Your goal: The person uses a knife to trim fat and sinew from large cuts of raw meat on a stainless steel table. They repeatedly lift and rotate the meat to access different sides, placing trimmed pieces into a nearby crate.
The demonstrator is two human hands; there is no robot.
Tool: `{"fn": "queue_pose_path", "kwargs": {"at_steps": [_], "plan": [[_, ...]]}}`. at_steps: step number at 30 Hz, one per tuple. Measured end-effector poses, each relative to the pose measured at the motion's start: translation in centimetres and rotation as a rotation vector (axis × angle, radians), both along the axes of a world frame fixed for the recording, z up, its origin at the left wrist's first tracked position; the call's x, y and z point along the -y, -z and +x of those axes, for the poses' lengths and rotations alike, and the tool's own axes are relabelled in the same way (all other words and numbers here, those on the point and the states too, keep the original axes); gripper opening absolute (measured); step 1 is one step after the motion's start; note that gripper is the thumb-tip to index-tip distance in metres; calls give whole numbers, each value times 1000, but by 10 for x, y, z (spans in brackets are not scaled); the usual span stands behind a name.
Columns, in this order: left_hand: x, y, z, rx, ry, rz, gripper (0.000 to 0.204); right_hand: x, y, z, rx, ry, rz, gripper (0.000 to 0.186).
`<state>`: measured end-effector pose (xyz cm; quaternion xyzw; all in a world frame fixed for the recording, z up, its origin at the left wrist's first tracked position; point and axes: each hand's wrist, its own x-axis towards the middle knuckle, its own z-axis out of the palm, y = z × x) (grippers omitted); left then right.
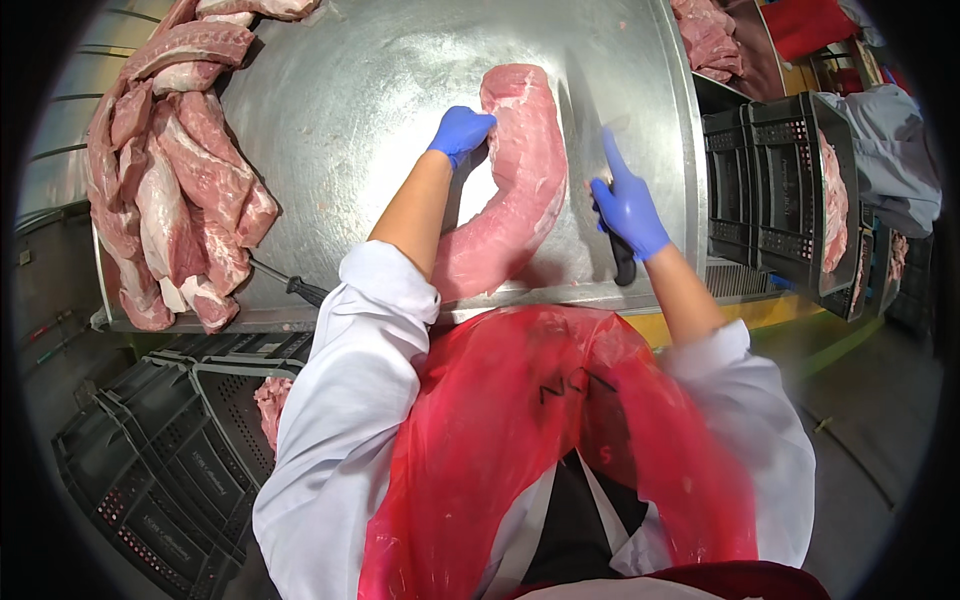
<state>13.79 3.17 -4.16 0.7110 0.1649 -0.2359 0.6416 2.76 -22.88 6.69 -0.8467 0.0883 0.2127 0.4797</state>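
Note:
A long curved pink meat loin (520, 170) lies on the steel worktable (330, 70). My left hand (458, 134), in a blue glove, is closed at the loin's left edge near its upper part, gripping it. My right hand (628, 208), also gloved, is closed on a black-handled knife (622, 258) to the right of the loin, index finger extended along it. The blade points away from me and is smeared by motion. My forearms have white rolled sleeves.
A pile of meat cuts (175, 180) fills the table's left side, beside a black-handled steel rod (300, 287). Dark crates (750, 170) with meat stand right and lower left. A red meat bin (755, 60) is at upper right, near another person's pale sleeve (890, 150).

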Motion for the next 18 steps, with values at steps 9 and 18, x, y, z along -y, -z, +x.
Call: {"fn": "queue_pose_path", "kwargs": {"at_steps": [9,18], "plan": [[1,17,1,105,-130,-123,10,-89,59,81,190,-370,-232,74],[20,-24,10,223,-41,-4,11,-79,56,98,32,-377,-19,73]]}}
